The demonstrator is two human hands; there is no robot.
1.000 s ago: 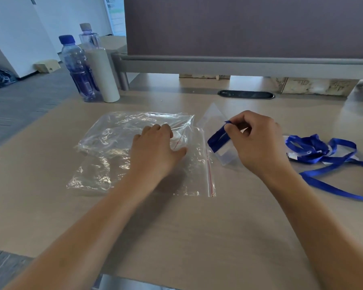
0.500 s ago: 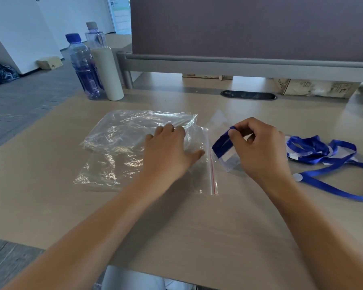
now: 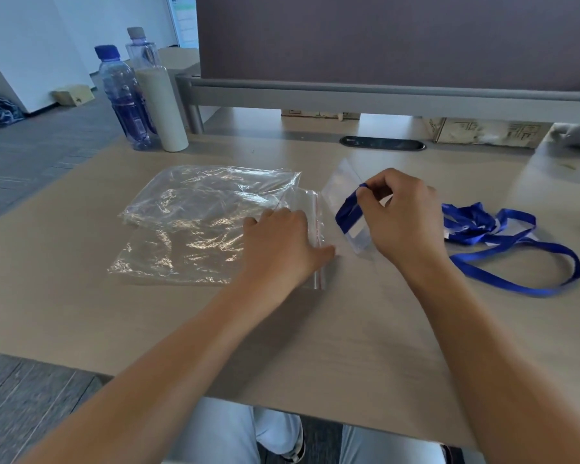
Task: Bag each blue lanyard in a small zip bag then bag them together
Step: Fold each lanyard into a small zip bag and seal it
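While both forearms reach forward over the desk, the left hand lies palm-down with fingers relaxed on the large clear bags; just beyond, the right hand pinches a folded blue lanyard at a small zip bag, with a loose lanyard farther right

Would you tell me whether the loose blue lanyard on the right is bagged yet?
Not bagged: the loose blue lanyard lies spread in open loops on the table.

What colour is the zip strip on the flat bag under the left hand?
Red, a thin line along the zip bag beside the left hand, head view.
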